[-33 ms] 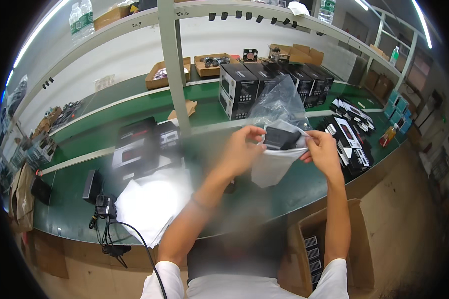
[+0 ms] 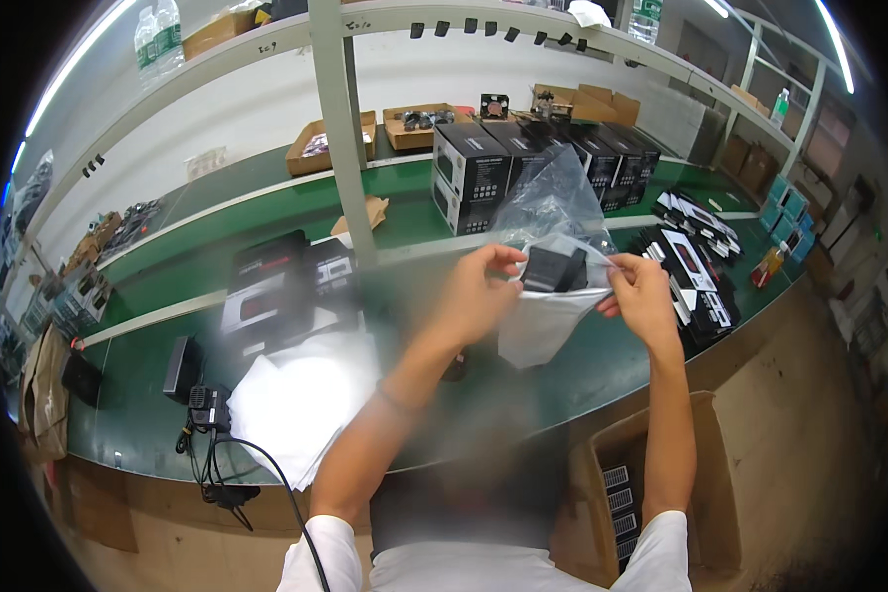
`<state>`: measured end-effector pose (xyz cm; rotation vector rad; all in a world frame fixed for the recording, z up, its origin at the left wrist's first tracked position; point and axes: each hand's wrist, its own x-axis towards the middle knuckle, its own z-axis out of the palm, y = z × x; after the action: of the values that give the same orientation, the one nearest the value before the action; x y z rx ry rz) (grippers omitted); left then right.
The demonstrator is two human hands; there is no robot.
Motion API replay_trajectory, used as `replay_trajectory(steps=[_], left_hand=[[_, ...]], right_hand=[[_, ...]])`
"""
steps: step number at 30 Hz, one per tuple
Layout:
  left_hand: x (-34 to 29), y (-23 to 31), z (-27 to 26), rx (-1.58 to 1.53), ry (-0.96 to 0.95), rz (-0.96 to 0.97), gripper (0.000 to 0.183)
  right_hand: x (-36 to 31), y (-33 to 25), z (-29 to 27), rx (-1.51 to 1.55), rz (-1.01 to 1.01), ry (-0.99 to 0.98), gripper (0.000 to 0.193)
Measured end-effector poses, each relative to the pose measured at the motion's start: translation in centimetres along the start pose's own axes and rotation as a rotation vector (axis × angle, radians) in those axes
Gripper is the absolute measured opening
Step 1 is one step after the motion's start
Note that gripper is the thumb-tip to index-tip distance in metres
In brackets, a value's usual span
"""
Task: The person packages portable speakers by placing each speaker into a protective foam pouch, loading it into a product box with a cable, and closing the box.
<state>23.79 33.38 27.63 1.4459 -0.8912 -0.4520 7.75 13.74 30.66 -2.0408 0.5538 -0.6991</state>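
Over the bench I hold a white sleeve-like bag [image 2: 538,331] by its opening. My left hand [image 2: 483,291] is closed in a pinch at the left side of the opening. The fingers of my right hand [image 2: 639,296] pinch its right edge. A black boxy device [image 2: 553,269] sits in the mouth of the bag, its lower part hidden by the white material. Just behind stands a crumpled clear plastic bag [image 2: 553,202]. To the left of my left forearm lies a stack of white bags [image 2: 301,395], overexposed in the middle.
Black packed boxes [image 2: 474,173] stand at the back, with flat printed cartons [image 2: 691,271] to the right and more cartons [image 2: 266,296] to the left. A black adapter with cables [image 2: 209,407] lies near the front edge. An open cardboard box [image 2: 715,464] stands below, right.
The black device has tilted and shifted slightly in the bag's mouth. Both hands keep nearly the same place and grip.
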Motion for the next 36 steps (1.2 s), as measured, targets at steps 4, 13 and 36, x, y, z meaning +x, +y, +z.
replay_trajectory(steps=[4, 13, 36], left_hand=[[0.3, 0.0, 0.1, 0.126, 0.065, 0.101, 0.031], [-10.1, -6.0, -1.0, 0.884, 0.06, 0.274, 0.067], [-6.8, -8.2, -1.0, 0.753, 0.264, 0.424, 0.07]], right_hand=[[0.2, 1.3, -0.1, -0.006, -0.066, 0.096, 0.025], [-4.8, 6.3, 0.7, 0.267, -0.221, 0.274, 0.083], [-11.3, 17.6, -9.0, -0.962, -0.424, 0.516, 0.03]])
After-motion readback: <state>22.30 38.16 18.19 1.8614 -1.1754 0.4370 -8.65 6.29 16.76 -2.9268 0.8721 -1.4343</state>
